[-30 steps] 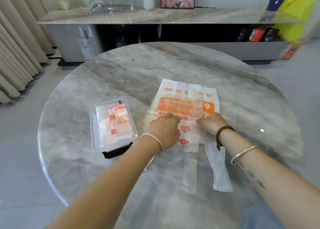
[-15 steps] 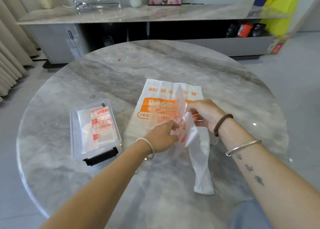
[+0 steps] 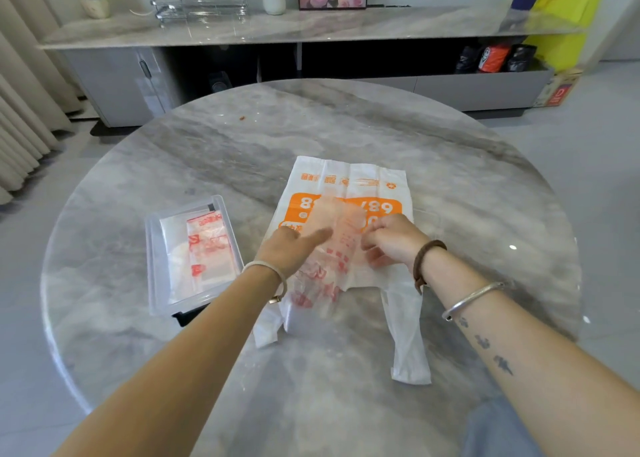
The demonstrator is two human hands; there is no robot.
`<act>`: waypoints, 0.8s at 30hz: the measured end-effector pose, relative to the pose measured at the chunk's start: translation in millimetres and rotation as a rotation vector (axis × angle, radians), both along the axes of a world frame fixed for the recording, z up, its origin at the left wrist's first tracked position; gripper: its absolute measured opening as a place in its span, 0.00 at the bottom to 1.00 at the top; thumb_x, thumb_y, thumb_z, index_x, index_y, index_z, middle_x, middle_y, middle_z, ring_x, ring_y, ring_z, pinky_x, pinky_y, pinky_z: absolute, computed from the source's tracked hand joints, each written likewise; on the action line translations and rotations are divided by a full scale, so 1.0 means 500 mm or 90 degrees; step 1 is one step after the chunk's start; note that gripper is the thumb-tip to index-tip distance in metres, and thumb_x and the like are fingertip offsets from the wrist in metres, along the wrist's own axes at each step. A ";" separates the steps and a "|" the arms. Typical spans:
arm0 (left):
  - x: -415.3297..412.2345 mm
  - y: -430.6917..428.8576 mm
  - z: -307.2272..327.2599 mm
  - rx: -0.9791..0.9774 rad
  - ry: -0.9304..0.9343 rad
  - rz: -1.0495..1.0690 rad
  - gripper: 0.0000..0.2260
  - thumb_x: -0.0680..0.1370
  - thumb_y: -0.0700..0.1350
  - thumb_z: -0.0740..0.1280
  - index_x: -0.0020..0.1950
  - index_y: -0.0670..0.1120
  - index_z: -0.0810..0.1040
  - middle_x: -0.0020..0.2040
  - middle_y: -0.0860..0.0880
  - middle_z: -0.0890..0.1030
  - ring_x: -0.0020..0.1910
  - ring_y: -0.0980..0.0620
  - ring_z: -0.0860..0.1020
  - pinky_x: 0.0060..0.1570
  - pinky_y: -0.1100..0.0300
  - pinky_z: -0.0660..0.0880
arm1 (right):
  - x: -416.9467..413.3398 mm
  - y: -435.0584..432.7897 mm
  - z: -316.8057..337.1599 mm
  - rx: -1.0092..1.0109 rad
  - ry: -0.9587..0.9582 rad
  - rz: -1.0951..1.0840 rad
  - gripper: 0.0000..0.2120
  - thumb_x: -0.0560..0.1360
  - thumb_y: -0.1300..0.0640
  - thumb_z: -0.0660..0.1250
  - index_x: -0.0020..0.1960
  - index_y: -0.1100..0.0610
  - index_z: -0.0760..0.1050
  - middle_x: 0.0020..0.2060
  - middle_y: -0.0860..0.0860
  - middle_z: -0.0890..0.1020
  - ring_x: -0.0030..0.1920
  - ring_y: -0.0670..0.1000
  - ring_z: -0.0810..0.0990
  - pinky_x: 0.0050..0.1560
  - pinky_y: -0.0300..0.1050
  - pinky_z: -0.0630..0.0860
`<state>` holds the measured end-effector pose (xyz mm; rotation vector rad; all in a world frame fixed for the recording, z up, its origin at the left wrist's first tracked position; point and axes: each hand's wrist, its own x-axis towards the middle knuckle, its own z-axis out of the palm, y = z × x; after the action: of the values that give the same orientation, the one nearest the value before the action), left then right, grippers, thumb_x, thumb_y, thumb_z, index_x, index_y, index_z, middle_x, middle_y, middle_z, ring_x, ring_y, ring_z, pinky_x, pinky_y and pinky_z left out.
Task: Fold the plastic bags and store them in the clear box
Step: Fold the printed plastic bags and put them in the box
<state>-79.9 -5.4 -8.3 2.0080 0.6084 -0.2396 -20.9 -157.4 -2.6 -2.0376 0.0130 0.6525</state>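
Note:
A white plastic bag with orange print (image 3: 349,183) lies flat in the middle of the round marble table (image 3: 346,121), its handles trailing toward me. On top of it lies a thin translucent bag with red print (image 3: 332,266), gathered into a narrow lengthwise strip. My left hand (image 3: 291,250) rests on the strip's left side with straight fingers pointing right. My right hand (image 3: 393,242) pinches the strip's right edge with curled fingers. The clear box (image 3: 150,266) stands to the left and holds folded bags (image 3: 207,245).
A black lid part (image 3: 188,314) sticks out under the box's near end. Beyond the table stands a long low marble-topped cabinet (image 3: 277,27) with a wire rack, a vase and a picture. Curtains hang at the far left.
The translucent bag, lifted between both hands half a second ago, is down on the white bag as a narrow strip. My left hand's fingers have straightened over it.

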 end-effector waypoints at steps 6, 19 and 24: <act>-0.005 -0.014 -0.009 0.298 0.004 -0.056 0.10 0.76 0.43 0.62 0.55 0.41 0.76 0.56 0.41 0.75 0.53 0.41 0.73 0.49 0.56 0.69 | -0.008 0.019 -0.023 0.006 0.072 -0.022 0.03 0.74 0.66 0.64 0.46 0.66 0.74 0.31 0.56 0.77 0.29 0.51 0.77 0.30 0.42 0.78; 0.019 0.017 -0.016 -0.148 -0.078 0.205 0.11 0.73 0.33 0.65 0.35 0.46 0.70 0.39 0.45 0.75 0.43 0.46 0.73 0.48 0.54 0.72 | 0.001 0.023 -0.014 0.056 0.060 -0.140 0.09 0.73 0.62 0.64 0.35 0.58 0.68 0.30 0.53 0.70 0.26 0.51 0.70 0.25 0.41 0.69; 0.017 0.001 0.009 -0.319 -0.155 0.254 0.12 0.74 0.31 0.64 0.52 0.44 0.68 0.37 0.46 0.74 0.32 0.50 0.73 0.36 0.58 0.71 | -0.013 0.011 0.005 0.206 0.216 -0.124 0.06 0.74 0.57 0.64 0.44 0.60 0.70 0.36 0.55 0.76 0.34 0.52 0.76 0.35 0.44 0.77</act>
<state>-71.5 -5.0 -3.7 1.3749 0.6974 0.0900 -27.1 -152.1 -0.1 -1.5752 0.2842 0.8123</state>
